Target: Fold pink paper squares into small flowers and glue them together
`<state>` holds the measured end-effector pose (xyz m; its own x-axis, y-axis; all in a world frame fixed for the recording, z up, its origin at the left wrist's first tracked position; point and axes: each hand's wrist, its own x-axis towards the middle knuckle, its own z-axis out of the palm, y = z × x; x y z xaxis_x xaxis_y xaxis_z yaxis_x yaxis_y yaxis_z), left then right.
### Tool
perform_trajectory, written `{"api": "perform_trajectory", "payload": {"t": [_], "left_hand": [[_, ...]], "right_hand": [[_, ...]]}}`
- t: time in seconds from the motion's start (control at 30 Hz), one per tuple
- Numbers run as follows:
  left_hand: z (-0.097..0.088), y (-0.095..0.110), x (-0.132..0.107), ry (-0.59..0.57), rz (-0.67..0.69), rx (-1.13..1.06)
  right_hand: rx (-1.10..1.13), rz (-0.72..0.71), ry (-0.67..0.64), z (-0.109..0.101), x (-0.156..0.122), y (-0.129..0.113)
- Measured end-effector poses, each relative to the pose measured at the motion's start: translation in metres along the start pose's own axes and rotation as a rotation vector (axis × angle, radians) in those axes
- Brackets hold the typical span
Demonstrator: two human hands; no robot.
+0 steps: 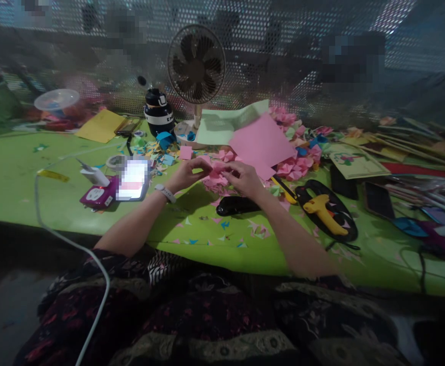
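Both hands are at work over a bright green tabletop (130, 216). The left hand (187, 174), with a white band (165, 193) at its wrist, has its thumb and index finger bent into a ring, their tips pinching the left edge of a small piece of pink paper (218, 170). The right hand (243, 178) pinches the right side of the same piece between thumb and fingertips. The piece thus lies between the two hands; its folds are too blurred to tell.

Just on the near side of the right hand lies an elongated, glossy black object (237, 206). Just beyond that hand are a large flat pink paper sheet (264, 142) and, to the right, a heap of folded pink paper shapes (300, 165). Farther right of the hand, a yellow plastic glue gun (327, 213) rests on a black oval holder (306, 197). Left of the left hand lies a phone with a lit white screen (132, 179); beyond this hand stands a black bottle with a white band (159, 118).
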<state>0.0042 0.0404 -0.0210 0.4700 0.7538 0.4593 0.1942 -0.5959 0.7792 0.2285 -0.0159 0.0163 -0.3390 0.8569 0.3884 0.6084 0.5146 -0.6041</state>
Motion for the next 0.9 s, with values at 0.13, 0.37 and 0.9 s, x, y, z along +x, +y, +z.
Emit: {"api": "perform_trajectory", "payload": {"t": [0.13,0.37,0.9], "left_hand": [[0.004,0.007,-0.001,0.141,-0.016,-0.122],[0.02,0.029,-0.007,0.072,0.082,0.0],[0.029,0.027,-0.008,0.114,-0.319,-0.423]], "right_hand": [[-0.116,0.026,0.055,0.001,0.0,-0.004],[-0.221,0.165,0.138,0.004,-0.002,-0.008],[0.367,0.317,0.063,0.01,-0.001,-0.009]]}}
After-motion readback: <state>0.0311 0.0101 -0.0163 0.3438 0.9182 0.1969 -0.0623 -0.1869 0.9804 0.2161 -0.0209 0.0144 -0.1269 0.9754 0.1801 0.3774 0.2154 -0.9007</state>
